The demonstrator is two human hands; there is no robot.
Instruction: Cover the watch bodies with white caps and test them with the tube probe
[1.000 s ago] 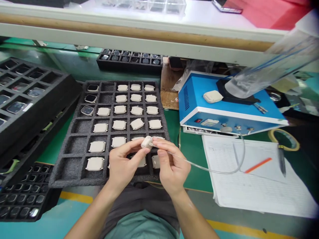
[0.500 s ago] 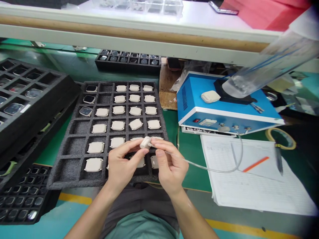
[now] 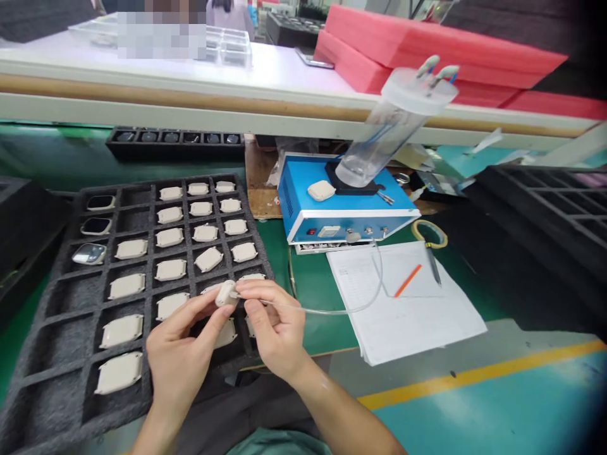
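My left hand (image 3: 183, 347) pinches a cream watch case (image 3: 225, 293) between thumb and fingertips, holding it on edge above the foam tray. Against its side, my right hand (image 3: 279, 328) grips the end of a thin clear tube (image 3: 327, 311); whether the tip enters the case is hidden by my fingers. From there the tube curves to the front of a blue box-shaped machine (image 3: 296, 189). The dark foam tray (image 3: 66, 344) beneath my hands holds several cream watch cases, with a few dark-screened watches (image 3: 97, 226) along its left column.
Another cream case (image 3: 321, 190) lies on the machine, beside a leaning clear cylinder (image 3: 379, 142). Paper sheets (image 3: 379, 341) with an orange stick (image 3: 408, 281) and a pen (image 3: 433, 264) lie right, near a tape roll (image 3: 439, 235). Black foam trays (image 3: 512, 253) stand far right.
The view has swung right and upward, bringing in the red foam blocks and the right-hand trays. Both hands keep the same hold on the watch case and tube.
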